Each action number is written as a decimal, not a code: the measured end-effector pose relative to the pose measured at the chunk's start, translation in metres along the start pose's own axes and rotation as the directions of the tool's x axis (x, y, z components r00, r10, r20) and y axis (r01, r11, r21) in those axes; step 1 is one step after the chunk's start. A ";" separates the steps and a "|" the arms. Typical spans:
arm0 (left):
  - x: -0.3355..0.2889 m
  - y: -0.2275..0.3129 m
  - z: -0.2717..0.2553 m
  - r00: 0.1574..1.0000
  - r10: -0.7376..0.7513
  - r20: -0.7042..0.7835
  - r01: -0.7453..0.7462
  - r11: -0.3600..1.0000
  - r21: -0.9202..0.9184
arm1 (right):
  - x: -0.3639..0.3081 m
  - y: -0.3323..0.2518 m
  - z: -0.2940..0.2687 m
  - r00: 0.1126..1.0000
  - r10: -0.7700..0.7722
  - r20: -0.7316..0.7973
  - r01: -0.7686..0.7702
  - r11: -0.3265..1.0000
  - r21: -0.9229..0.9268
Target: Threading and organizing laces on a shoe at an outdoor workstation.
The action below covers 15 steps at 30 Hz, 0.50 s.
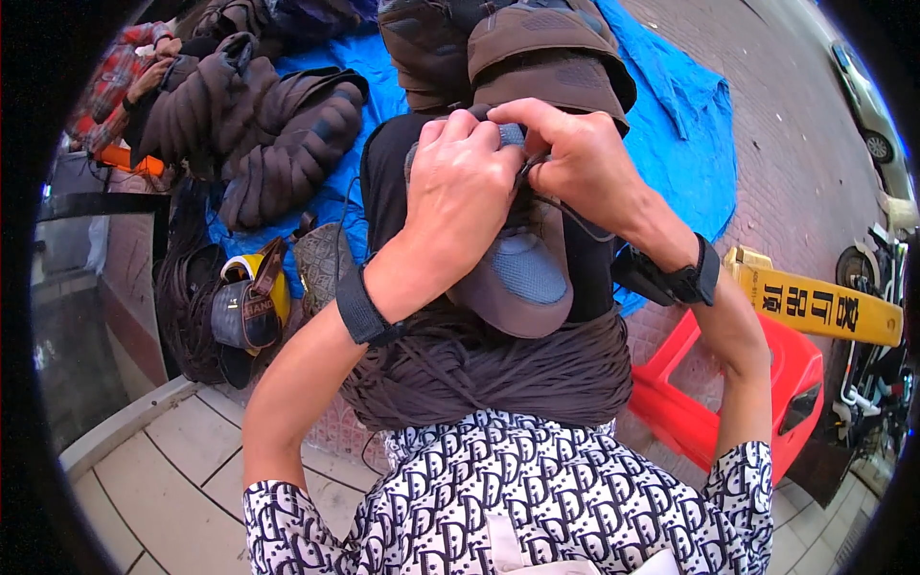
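A brown shoe upper point(528, 280) with blue mesh at the toe lies over my lap, toe toward me. My left hand point(462, 182) is closed over its collar end, fingers curled round the edge. My right hand point(586, 165) is closed at the same end, thumb and forefinger pinching what looks like a dark lace point(578, 218), which trails down to the right. The fingertips partly hide the eyelets. A thick bundle of dark brown laces point(489, 374) lies across my lap, between the shoe upper and my patterned shirt.
Stacked brown shoe uppers point(551, 59) rest just beyond my hands on a blue tarp point(685, 125). More uppers point(278, 120) pile up at left, near another person's hands point(153, 77). A yellow container point(273, 287) stands at left; a red plastic stool point(690, 383) and yellow sign point(824, 302) at right.
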<state>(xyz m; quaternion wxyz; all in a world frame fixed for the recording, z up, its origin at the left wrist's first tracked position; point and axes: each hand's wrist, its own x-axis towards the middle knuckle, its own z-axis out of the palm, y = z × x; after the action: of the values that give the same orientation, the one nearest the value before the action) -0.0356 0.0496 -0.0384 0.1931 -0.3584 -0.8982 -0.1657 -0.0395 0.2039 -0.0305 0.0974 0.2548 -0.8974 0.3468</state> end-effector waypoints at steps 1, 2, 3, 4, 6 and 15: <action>0.001 -0.002 0.003 1.000 0.028 0.013 -0.028 0.999 0.030 | 0.000 -0.002 -0.005 0.999 0.032 -0.024 -0.032 0.999 0.028; 0.000 -0.004 0.004 0.999 0.035 0.016 -0.036 0.999 0.027 | -0.001 -0.003 -0.008 0.997 0.065 -0.049 -0.062 0.996 0.057; -0.002 -0.006 0.002 0.998 0.056 -0.002 -0.056 0.996 -0.063 | -0.003 0.001 -0.012 0.993 0.117 -0.021 -0.114 0.985 0.129; -0.003 -0.008 0.000 0.997 0.078 -0.022 -0.080 0.985 -0.150 | -0.006 0.007 -0.013 0.992 0.122 -0.031 -0.117 0.985 0.128; -0.006 -0.009 0.003 0.991 0.111 -0.075 -0.123 0.976 -0.182 | -0.015 0.022 -0.009 0.938 0.293 0.185 -0.323 0.544 0.775; -0.010 0.016 -0.030 0.944 0.330 -0.009 -0.326 0.928 -0.181 | -0.046 0.020 0.024 0.806 0.565 0.173 -0.391 0.291 0.873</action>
<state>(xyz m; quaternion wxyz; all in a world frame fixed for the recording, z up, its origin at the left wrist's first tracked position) -0.0110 0.0415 -0.0150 0.1752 -0.5212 -0.8090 -0.2075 -0.0104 0.2179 -0.0759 -0.0811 -0.0442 -0.6067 0.7896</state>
